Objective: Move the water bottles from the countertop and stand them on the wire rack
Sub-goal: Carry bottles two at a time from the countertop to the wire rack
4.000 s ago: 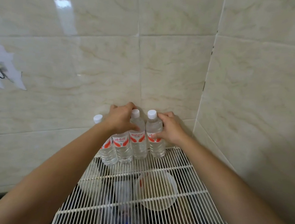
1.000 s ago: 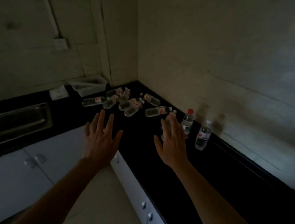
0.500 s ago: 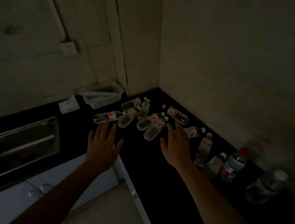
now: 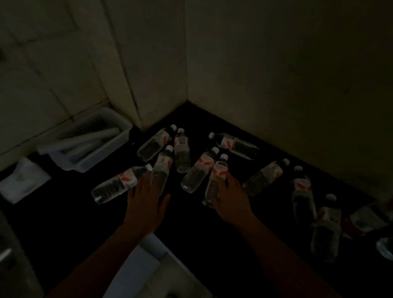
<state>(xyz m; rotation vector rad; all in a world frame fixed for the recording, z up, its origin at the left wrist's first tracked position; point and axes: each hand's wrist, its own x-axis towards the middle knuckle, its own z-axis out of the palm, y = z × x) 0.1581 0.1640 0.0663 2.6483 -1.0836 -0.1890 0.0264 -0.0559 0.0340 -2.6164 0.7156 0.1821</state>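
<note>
On dark countertop, hands among bottles

The black surface runs into a dim tiled corner and carries a scatter of clear water bottles with red-marked labels, most lying on their sides near the corner, others trailing toward the right edge. A white basket and a white folded cloth lie on it at left.

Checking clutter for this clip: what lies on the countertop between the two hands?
Head view: one lying water bottle sits above the gap between left hand and right hand; otherwise bare black countertop.
</note>
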